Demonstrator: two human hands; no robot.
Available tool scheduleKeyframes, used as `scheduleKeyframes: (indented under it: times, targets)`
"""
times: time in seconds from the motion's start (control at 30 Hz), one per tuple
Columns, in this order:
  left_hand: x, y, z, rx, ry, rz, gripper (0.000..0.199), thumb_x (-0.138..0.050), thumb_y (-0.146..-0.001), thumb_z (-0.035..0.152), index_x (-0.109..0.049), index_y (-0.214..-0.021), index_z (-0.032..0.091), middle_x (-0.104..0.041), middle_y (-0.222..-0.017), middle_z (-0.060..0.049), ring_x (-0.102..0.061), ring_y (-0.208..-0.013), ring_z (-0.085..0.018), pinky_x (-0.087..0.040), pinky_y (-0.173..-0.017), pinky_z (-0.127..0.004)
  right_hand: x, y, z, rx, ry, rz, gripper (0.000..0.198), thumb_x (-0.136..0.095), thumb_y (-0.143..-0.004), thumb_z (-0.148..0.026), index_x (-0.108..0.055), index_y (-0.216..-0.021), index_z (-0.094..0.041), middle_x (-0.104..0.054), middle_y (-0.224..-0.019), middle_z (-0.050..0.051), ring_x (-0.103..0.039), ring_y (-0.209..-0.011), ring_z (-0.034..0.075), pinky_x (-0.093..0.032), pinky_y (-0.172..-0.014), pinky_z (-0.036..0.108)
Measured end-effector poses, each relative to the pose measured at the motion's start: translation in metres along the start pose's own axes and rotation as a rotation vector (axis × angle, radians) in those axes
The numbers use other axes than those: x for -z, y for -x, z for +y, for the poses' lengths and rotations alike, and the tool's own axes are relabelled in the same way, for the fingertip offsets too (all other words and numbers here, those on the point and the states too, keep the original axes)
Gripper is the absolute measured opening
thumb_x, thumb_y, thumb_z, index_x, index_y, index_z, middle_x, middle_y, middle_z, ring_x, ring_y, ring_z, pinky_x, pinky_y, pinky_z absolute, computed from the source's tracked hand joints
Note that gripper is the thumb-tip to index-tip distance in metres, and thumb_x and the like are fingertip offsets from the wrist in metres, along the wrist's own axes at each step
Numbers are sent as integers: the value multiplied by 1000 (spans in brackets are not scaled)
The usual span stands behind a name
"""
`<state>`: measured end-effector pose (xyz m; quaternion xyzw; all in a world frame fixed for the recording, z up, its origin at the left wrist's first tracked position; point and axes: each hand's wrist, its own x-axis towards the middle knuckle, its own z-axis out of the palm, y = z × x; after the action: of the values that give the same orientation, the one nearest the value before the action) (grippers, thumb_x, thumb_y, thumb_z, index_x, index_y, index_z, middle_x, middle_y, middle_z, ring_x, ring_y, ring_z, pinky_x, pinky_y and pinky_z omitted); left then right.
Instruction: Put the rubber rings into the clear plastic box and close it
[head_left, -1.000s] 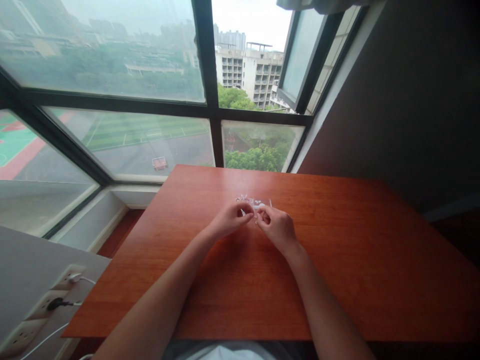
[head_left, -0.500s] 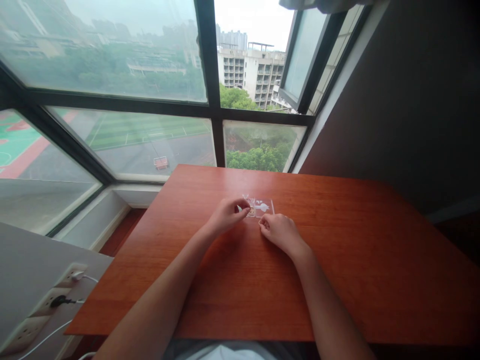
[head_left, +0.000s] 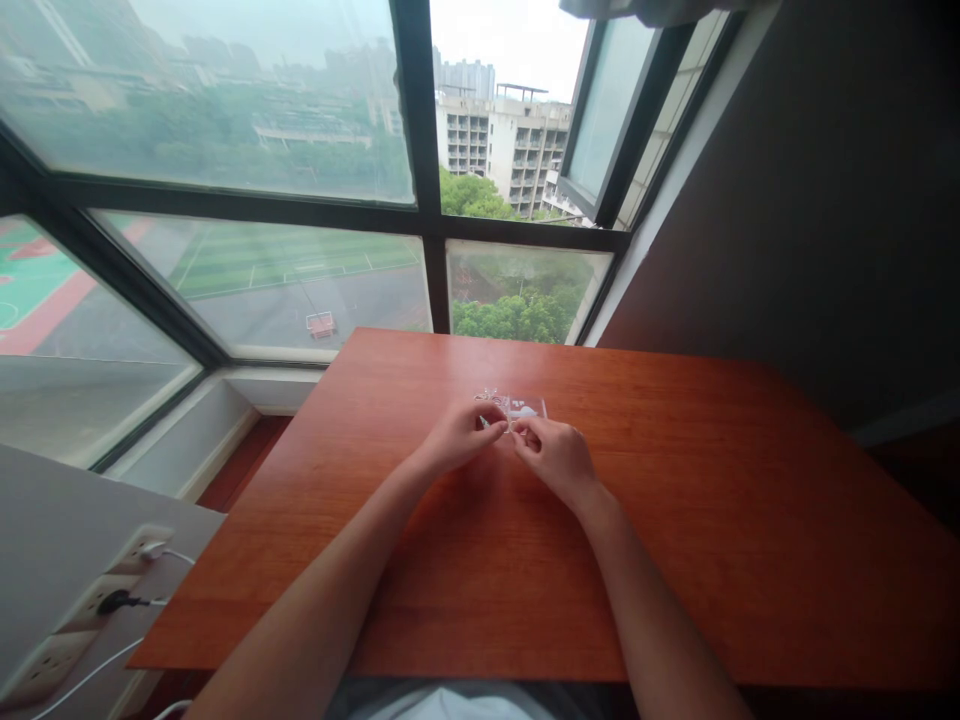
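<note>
On the wooden table, my left hand (head_left: 456, 436) and my right hand (head_left: 556, 458) meet with their fingertips almost touching. Thumb and forefinger of each are pinched. Between the tips is something small and pale, too tiny to make out. Just beyond them lies a clear, flat plastic case or bag (head_left: 536, 406) with white printing, partly covered by my right fingers. Against its left side sit small, shiny loop-like pieces (head_left: 489, 394), half hidden behind my left hand.
The reddish-brown table (head_left: 720, 520) extends to both sides. Dark-framed windows (head_left: 431, 220) stand behind it, with one pane swung open at right. Sockets with plugs and white cables (head_left: 112, 600) are on the low wall at left.
My right hand has moved left and slightly away from me, bringing its fingertips to the left ones. My left hand has shifted slightly right, and the pale loop at the right fingertips is harder to see.
</note>
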<state>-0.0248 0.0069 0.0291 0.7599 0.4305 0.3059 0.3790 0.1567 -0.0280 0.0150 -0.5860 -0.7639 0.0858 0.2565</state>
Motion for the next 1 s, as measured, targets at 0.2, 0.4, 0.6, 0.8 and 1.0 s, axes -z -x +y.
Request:
scheduleKeyframes:
  times: [0.2,0.4,0.6,0.8,1.0]
  targets:
    - [-7,-2,1,30,169,-17,27,-60,-81,36,-70,-81,12,-65,-73,-3,-52,-64,-11,-38,-58,-21,-2,2,0,62,-36,74,14,-57,-84,-27,-70,-88,-24,-64,-65,-3,-57,-60,12,-33,-60,22]
    - [-7,-2,-3,-16,-39,140,16,-57,-82,28,-66,-81,15,-66,-76,-2,-52,-62,-11,-39,-59,-21,0,1,3,23,-28,97,18,-54,-87,-28,-69,-95,-24,-68,-72,-1,-59,-65,14,-34,-61,22]
    - [-3,1,-9,-85,-500,240,12,-55,-83,23,-67,-83,21,-66,-89,-3,-57,-69,-13,-41,-65,-24,0,-1,4,-55,27,54,19,-54,-87,-28,-69,-99,-26,-70,-74,0,-62,-70,16,-34,-62,23]
    - [-4,-1,-13,-91,-545,197,13,-54,-84,24,-67,-86,23,-66,-93,-3,-58,-71,-14,-42,-66,-25,4,-1,-1,-87,43,8,21,-53,-89,-30,-68,-103,-27,-71,-79,0,-63,-73,16,-36,-64,23]
    - [-6,-5,-17,-89,-482,196,13,-55,-83,23,-68,-86,23,-65,-92,-4,-60,-78,-16,-44,-72,-26,5,0,-2,-96,49,-13,22,-52,-89,-30,-68,-104,-27,-72,-81,0,-64,-74,16,-37,-65,23]
